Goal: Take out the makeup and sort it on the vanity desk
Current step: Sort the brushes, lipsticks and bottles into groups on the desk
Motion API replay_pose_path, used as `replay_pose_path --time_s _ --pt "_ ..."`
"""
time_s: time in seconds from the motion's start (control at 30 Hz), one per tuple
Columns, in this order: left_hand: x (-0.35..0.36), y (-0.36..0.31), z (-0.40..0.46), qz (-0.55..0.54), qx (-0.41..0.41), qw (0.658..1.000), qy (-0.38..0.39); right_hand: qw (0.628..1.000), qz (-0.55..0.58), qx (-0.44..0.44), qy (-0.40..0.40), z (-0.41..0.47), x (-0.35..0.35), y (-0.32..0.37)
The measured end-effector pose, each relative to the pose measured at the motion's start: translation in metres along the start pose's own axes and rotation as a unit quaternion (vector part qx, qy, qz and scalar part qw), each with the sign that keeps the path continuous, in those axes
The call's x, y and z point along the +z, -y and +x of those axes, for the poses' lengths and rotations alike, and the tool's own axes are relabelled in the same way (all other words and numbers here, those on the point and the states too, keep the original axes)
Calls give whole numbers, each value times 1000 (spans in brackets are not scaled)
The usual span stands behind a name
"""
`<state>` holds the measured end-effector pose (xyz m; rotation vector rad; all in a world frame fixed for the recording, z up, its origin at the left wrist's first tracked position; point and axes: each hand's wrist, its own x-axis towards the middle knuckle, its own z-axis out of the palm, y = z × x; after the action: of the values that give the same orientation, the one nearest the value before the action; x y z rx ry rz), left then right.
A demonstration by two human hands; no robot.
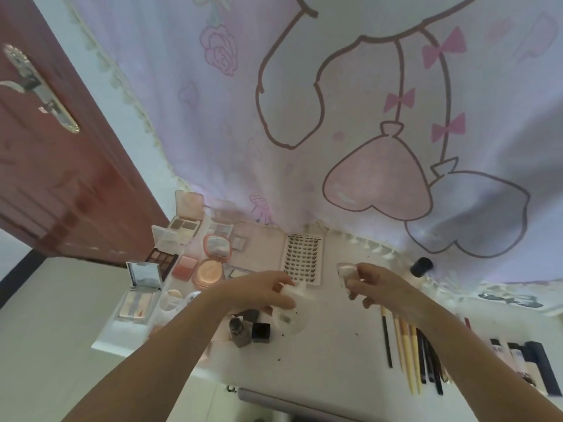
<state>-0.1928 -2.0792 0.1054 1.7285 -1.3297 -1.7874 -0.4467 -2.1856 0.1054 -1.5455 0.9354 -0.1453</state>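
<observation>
White vanity desk (335, 345) under the pink cartoon curtain (304, 117), open palettes (170, 257) clustered far left, lash tray (303, 258) centre-far, brushes (408, 351) lined near right, left hand (262, 290) gripping a clear round container (288, 319), right hand (376, 284) pinching its small clear lid (347, 274).

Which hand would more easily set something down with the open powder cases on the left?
Left, probably. The left hand hovers right beside the powder cases, while the right hand is farther off, above the brushes. Both hands hold something small.
</observation>
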Motion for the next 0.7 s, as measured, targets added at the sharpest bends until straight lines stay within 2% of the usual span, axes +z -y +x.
replay_pose_path --time_s 0.07,0.13,0.3,0.53,0.6,0.7 --pt "2 -2 10 177 0 979 -98 997 -46 64 -3 16 12 -16" --pt "10 1 20 257 3 954 -152 992 -53 115 -13 29 30 -34" --pt "28 2 37 343 -15 916 -206 983 -49 173 -39 59 71 -56" --pt "40 12 47 434 -78 863 -249 984 -132 107 -57 77 97 -54" --pt "39 12 48 439 -81 859 -250 980 -159 100 -59 77 100 -55" --pt "36 12 47 414 -85 875 -236 983 -141 100 -56 72 102 -57"
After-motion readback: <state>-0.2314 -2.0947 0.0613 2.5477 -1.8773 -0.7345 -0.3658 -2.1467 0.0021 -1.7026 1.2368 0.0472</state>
